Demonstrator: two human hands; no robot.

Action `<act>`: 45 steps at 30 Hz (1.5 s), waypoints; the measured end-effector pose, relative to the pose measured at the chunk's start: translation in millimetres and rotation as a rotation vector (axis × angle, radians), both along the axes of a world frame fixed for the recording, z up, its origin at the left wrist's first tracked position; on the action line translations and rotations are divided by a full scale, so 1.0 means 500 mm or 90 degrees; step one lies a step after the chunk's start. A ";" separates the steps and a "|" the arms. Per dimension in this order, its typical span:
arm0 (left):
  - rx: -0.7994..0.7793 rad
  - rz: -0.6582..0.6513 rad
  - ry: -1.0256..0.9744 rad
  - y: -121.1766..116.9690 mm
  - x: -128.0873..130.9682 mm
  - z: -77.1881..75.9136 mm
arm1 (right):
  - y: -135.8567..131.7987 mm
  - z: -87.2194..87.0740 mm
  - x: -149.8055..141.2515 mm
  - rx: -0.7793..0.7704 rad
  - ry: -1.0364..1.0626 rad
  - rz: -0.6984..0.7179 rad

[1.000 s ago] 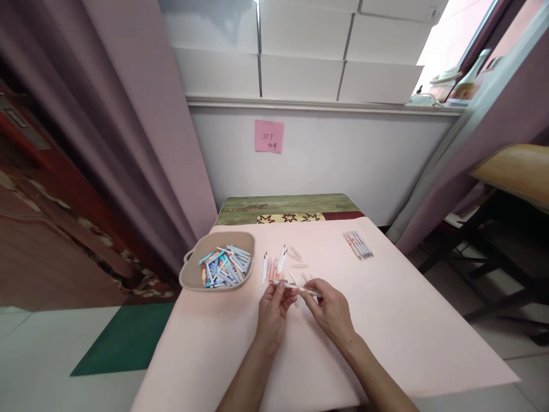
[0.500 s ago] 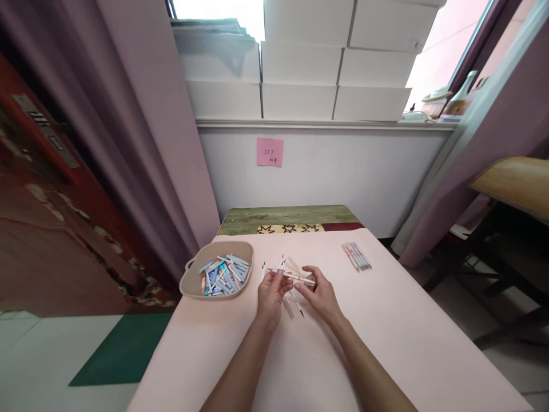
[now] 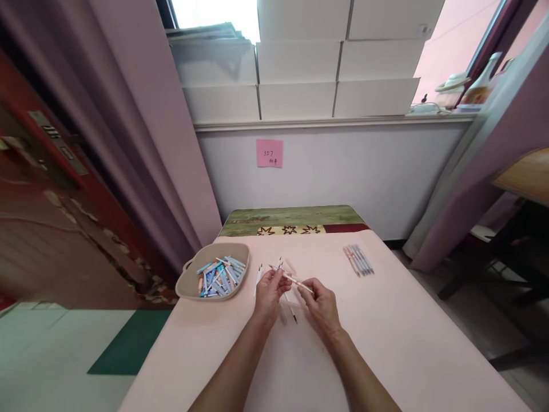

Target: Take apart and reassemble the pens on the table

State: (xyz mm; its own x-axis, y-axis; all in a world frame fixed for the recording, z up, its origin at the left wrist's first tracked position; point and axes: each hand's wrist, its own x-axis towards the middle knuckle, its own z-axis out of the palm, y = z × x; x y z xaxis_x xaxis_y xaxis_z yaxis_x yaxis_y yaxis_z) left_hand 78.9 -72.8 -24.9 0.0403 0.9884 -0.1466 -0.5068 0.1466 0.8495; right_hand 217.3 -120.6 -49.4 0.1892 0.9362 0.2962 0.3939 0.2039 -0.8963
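Between my two hands, over the middle of the table, is a slim white pen (image 3: 297, 280) with orange-red marks, slanting down to the right. My left hand (image 3: 268, 297) is closed in a pinch round its upper left part. The fingers of my right hand (image 3: 323, 304) are closed on its lower right end. Beneath and around the hands lie thin white refills with dark tips, one refill (image 3: 294, 315) just below the pen and another refill (image 3: 258, 276) by my left fingers. Translucent pale tubes, such as the tube (image 3: 290, 266) behind the pen, lie there too.
A beige basket (image 3: 182, 286) at the left holds many blue, white and orange pen parts (image 3: 221, 277). Several pens (image 3: 358, 260) lie side by side at the right. The pink-covered table (image 3: 386, 343) meets a wall with a pink note (image 3: 269, 153).
My right hand's fingers have closed in on the pen's right end, and the pen now slants more steeply. The view has shifted slightly.
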 end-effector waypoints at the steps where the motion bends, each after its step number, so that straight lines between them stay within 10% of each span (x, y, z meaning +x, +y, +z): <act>1: 0.001 -0.002 0.005 0.001 0.003 0.001 | -0.001 0.002 0.003 -0.013 -0.008 0.001; 45: 0.010 -0.006 0.045 0.005 0.001 -0.008 | -0.004 0.001 0.000 -0.051 -0.108 -0.041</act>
